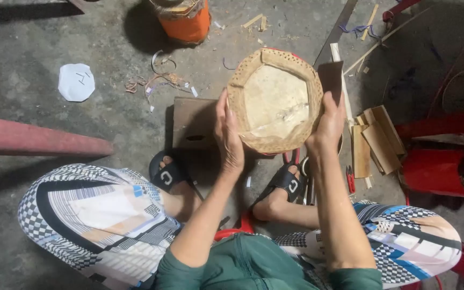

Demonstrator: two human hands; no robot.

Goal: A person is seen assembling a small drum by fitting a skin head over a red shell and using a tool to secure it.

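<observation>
The left hand (228, 137) lies flat, fingers together, against the left side of a round woven basket (275, 107), while the right hand (328, 124) grips its right rim. The basket is held above the concrete floor (38, 53), over a wooden block (193, 122) and sandalled feet.

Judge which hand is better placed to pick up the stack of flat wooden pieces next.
Right, probably. The right hand grips the woven basket's rim on the side nearest the stack of flat wooden pieces. The left hand holds the opposite rim, beside the cardboard piece.
</observation>
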